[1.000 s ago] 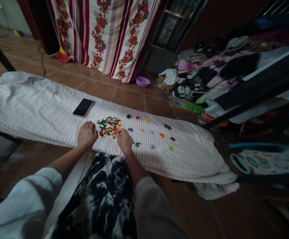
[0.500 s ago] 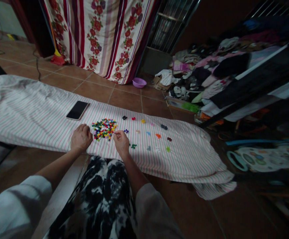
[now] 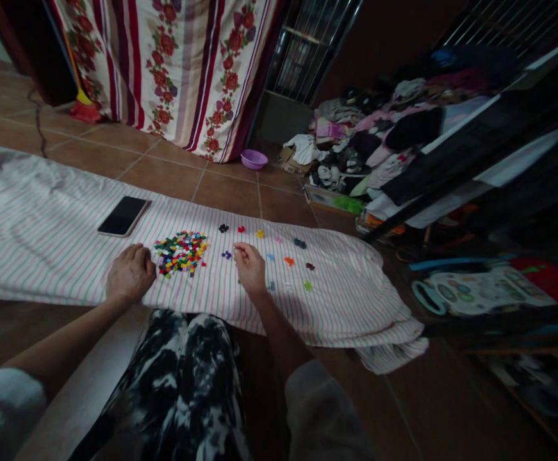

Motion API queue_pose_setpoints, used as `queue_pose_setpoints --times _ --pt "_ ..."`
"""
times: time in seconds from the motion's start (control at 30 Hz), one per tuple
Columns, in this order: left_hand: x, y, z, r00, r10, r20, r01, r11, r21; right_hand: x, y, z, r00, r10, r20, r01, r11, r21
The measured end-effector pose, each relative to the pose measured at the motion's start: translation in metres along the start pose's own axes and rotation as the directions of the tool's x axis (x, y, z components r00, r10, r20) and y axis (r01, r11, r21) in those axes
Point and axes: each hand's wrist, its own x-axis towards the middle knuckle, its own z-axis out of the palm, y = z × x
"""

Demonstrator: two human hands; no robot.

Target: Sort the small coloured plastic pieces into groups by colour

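A heap of small multicoloured pieces, bead-like in size, lies on the striped cloth. Left of the heap, my left hand rests closed on the cloth with fingers curled under; nothing shows in it. My right hand is right of the heap, thumb and fingertips pinched; whatever they hold is too small to make out. Around it are little single-colour clusters: purple pieces, black pieces, yellow pieces, orange pieces and several others. My right hand covers the beige cluster and most of the dark green one.
A phone lies on the cloth behind my left hand. Beyond the cloth are a purple basin on the tiled floor, a flowered curtain and a heap of clothes. A dark bar slants at the right.
My right hand has moved from the heap's right edge rightward to among the single-colour clusters, still pinched. My left hand stays beside the heap. The whole view has shifted slightly.
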Motion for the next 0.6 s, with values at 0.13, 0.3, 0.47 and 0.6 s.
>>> queue_pose_setpoints --times 0.13,0.3,0.47,0.6 --pt "0.000 0.001 -0.001 1.000 -0.015 -0.006 0.015 1.000 -0.008 0.014 -0.008 -0.005 0.993 0.114 0.031 -0.118 0.965 0.233" --pt "0.000 0.003 -0.002 0.999 -0.049 -0.010 0.049 0.998 -0.035 0.033 -0.011 -0.023 0.969 0.242 -0.057 -0.198 0.888 0.415" --pt "-0.001 0.002 0.000 0.999 -0.050 -0.016 0.048 0.995 -0.089 0.049 0.006 -0.064 0.939 0.315 -0.139 -0.244 0.894 0.377" --pt "-0.001 0.002 0.001 0.999 -0.041 -0.016 0.040 0.996 -0.085 0.055 0.026 -0.091 0.886 0.404 -0.228 -0.307 0.880 0.363"
